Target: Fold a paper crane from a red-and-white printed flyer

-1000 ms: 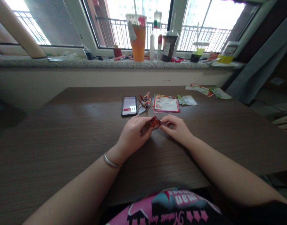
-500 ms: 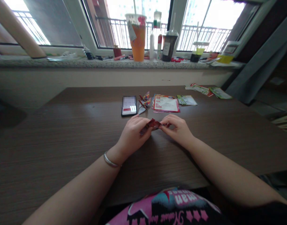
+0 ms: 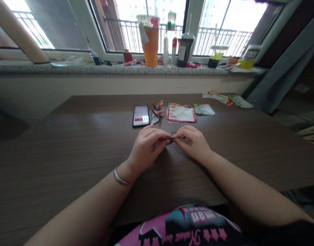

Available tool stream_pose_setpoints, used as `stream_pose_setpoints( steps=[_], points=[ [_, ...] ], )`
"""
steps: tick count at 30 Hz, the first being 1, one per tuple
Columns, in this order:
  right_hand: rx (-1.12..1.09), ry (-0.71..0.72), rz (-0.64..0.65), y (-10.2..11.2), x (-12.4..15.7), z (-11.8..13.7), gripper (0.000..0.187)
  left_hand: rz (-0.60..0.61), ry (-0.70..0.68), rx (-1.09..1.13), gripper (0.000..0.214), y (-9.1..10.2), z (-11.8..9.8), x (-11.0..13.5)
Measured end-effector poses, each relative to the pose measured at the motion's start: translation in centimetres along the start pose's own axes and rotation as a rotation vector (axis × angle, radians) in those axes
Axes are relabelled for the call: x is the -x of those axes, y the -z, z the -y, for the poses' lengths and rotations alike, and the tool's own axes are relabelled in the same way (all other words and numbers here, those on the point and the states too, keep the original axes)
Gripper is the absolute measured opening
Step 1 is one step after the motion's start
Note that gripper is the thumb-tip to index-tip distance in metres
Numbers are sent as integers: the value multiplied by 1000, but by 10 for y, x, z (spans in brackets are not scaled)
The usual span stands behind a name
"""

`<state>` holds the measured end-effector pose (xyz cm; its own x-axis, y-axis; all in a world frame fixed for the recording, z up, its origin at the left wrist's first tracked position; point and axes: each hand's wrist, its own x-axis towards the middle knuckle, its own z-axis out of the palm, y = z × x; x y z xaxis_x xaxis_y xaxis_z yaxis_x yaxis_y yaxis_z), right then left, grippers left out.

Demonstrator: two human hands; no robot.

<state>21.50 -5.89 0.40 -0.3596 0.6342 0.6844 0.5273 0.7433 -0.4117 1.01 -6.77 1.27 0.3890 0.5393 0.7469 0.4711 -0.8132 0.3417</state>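
Between my two hands is a thin dark red piece of folded paper or wrapper (image 3: 169, 138), seen nearly edge-on and mostly covered by fingers. My left hand (image 3: 148, 143) pinches its left side between thumb and fingers. On the other side, my right hand (image 3: 191, 138) grips the right end with thumb and index finger. The fingertips of both hands almost meet above the brown table (image 3: 100, 157). Just beyond them lie crumpled or folded colourful wrappers (image 3: 158, 111), beside a phone (image 3: 141, 115) with its screen lit.
A stack of red-bordered printed cards (image 3: 181, 113) lies behind my right hand, with green-and-white packets (image 3: 204, 109) beside it. More flat packets (image 3: 221, 98) are at the far right. An orange drink cup (image 3: 151, 44) and a dark cup (image 3: 184, 51) stand on the windowsill (image 3: 108, 70).
The dark red piece has tipped from showing its face to nearly edge-on. My left fingers have closed further over it, and the fingertips of both hands are nearer each other.
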Motion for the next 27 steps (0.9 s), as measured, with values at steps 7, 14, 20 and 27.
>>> stream_pose_setpoints(
  steps=[7,14,20,27],
  points=[
    [-10,2,-60,3,-2,8,4,-61,1,62,10,3,-2,-2],
    [-90,-5,-62,2,-3,5,8,-93,15,86,9,3,-3,-2],
    [-175,-42,-81,-1,-2,2,4,-101,10,115,11,4,-1,-1],
    [-335,-167,-175,-2,-1,2,5,-113,22,134,16,3,-1,-1]
  ],
)
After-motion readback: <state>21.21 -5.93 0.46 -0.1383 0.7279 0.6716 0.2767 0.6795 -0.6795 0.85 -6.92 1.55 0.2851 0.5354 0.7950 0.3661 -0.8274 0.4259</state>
